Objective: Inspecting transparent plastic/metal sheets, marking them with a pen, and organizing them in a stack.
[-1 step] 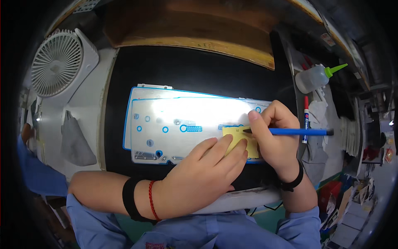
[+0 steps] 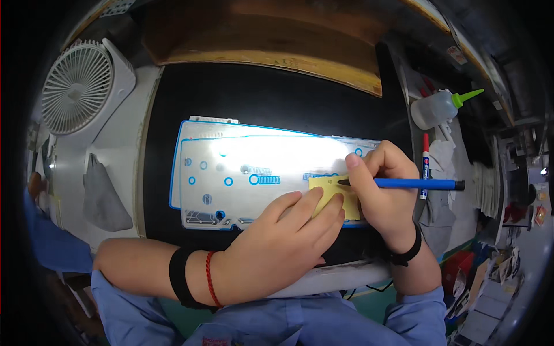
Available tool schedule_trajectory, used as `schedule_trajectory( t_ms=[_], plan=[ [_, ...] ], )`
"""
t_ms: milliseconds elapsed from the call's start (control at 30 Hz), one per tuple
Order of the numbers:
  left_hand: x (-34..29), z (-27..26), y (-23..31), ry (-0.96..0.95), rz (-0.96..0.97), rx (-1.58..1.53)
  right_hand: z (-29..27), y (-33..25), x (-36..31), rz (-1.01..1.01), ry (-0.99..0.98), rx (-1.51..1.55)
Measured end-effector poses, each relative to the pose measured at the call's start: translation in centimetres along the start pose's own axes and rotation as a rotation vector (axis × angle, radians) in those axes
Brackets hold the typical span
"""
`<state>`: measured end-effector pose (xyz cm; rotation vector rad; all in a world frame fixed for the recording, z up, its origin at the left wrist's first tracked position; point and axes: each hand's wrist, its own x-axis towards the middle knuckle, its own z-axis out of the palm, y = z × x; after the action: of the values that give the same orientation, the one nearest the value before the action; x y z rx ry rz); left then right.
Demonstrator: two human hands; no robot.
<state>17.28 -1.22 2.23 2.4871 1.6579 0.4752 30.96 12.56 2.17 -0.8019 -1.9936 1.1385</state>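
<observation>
Gripping blue pen (image 2: 415,184) in right hand (image 2: 389,190); pinning yellow sticky note (image 2: 351,206), slightly inked, seemingly mostly unfilled, under flattened left hand (image 2: 288,239).

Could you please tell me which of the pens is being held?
The blue pen, gripped in the right hand; the red-capped marker lies unheld.

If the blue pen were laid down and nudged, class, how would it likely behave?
The blue pen would probably roll, since its barrel looks slim and round. It seems stiff, its visible length being straight. It is likely light, given its thinness in the right hand.
</observation>
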Motion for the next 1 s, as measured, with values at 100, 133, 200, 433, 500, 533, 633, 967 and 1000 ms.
schedule_trajectory(
  t_ms=[100,133,200,433,500,533,633,967,1000],
  plan=[
    [-0.2,0.6,-0.2,0.028,-0.002,0.029,0.2,1.0,0.0,-0.043,0.022,0.002],
    [-0.2,0.7,-0.2,0.037,0.003,0.041,0.2,1.1,0.1,-0.064,0.033,0.008],
    [-0.3,0.8,-0.2,0.048,0.005,0.047,0.3,1.2,0.0,-0.06,0.033,-0.013],
    [-0.4,1.0,-0.2,0.069,0.003,0.041,0.3,1.0,0.0,-0.042,0.033,-0.092],
    [-0.4,1.1,-0.2,0.073,0.004,0.037,0.2,1.0,0.0,-0.053,0.017,-0.098],
    [-0.4,1.1,-0.2,0.078,0.002,0.05,0.2,1.0,0.0,-0.066,0.001,-0.104],
    [-0.4,1.2,-0.1,0.087,-0.004,0.064,0.1,1.4,0.0,-0.078,0.013,-0.101],
    [-0.4,1.2,-0.1,0.093,-0.011,0.042,0.3,1.2,-0.1,-0.032,0.057,-0.081],
    [-0.4,1.2,-0.1,0.093,-0.01,0.042,0.3,1.2,-0.1,-0.044,0.049,-0.075]
  ],
)
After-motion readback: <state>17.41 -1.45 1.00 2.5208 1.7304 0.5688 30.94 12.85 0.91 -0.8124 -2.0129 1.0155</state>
